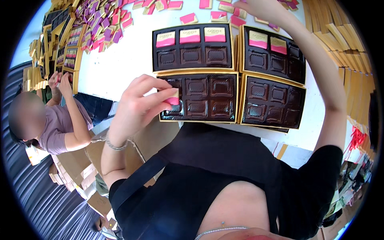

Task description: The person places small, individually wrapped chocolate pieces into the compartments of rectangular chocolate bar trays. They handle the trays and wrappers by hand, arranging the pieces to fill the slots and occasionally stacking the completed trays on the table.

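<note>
My left hand (138, 100) pinches a small pink-and-gold wrapped chocolate (174, 98) at the left side of the near-left box (214, 119), over its dark moulded tray. My fingers partly hide that side's compartments. Behind it, the far-left box (192, 69) holds three pink-and-gold pieces in its back row. Two such pieces (258, 39) sit in the back row of the far-right box (296, 78). The near-right box (274, 102) shows only bare brown compartments. My right hand (262, 9) reaches to the far edge among loose wrapped chocolates (219, 17); its fingers are partly cut off.
A heap of pink and purple wrapped pieces (102, 24) covers the far left of the white table (116, 68). At left a co-worker (66, 124) handles a small piece by stacked boxes (70, 52). Gold-coloured boxes (334, 32) are stacked at right.
</note>
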The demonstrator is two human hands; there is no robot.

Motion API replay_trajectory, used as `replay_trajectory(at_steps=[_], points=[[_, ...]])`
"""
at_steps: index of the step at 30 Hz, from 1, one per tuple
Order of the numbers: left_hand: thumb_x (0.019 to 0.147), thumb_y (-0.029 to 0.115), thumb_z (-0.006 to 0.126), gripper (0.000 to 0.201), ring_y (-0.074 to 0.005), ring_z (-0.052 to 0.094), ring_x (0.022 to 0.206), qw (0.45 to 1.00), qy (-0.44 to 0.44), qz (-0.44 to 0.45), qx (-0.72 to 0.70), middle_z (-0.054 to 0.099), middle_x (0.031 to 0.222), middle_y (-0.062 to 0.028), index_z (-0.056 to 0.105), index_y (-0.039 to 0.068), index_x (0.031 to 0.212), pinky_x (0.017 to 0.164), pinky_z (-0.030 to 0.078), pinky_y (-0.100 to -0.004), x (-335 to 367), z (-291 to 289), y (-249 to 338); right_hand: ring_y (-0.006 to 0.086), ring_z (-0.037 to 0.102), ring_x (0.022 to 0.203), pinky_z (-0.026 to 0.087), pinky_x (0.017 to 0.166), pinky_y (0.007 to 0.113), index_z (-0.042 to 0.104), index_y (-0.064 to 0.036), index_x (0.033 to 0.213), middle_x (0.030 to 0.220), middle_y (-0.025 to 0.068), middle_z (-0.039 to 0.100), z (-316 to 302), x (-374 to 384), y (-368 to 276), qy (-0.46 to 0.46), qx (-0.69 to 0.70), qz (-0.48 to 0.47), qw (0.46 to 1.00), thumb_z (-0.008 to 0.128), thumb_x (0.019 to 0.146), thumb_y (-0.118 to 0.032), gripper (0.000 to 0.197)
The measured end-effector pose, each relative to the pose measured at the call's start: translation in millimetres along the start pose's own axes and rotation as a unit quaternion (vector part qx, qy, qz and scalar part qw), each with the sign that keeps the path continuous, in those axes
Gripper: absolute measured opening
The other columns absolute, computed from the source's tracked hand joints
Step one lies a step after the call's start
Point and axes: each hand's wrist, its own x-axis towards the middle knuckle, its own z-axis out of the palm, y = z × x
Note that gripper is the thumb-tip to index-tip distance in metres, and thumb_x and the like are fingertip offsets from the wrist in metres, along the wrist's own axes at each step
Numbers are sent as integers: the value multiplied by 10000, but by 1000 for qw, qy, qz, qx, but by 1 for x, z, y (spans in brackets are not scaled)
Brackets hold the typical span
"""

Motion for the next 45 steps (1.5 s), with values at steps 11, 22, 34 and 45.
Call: replay_trajectory(at_steps=[11, 22, 34, 45], points=[[756, 26, 741, 284, -264, 631, 1021, 968, 228, 40, 98, 689, 1133, -75, 722, 29, 1039, 862, 488, -373, -11, 60, -8, 361, 668, 818, 520, 709, 465, 644, -18, 912, 791, 202, 660, 35, 42, 7, -105, -16, -3, 994, 575, 844, -146, 161], [830, 632, 558, 903, -347, 378, 1420, 977, -42, 15, 208, 420, 1497, -219, 455, -56, 1405, 1154, 120, -642, -30, 46, 6, 186, 667, 950, 535, 771, 298, 663, -10, 1161, 1122, 113, 703, -49, -155, -18, 269, 384, 249, 847, 597, 979, -110, 218], [939, 238, 629, 302, -297, 650, 952, 936, 29, 232, 265, 677, 1053, -124, 636, 91, 1203, 840, 522, -384, 266, 38, -106, 229, 662, 907, 553, 744, 344, 693, -49, 1051, 1007, 49, 686, -18, -183, -10, 191, -175, 49, 964, 658, 746, -64, 307], [754, 36, 688, 220, -291, 677, 902, 955, -16, 111, 274, 715, 945, -124, 743, 88, 961, 748, 551, -357, 252, 18, -79, 265, 500, 1285, 424, 1067, 389, 576, -45, 1309, 1382, 89, 542, -16, -201, -28, 51, -196, 53, 978, 586, 805, -25, 504]])
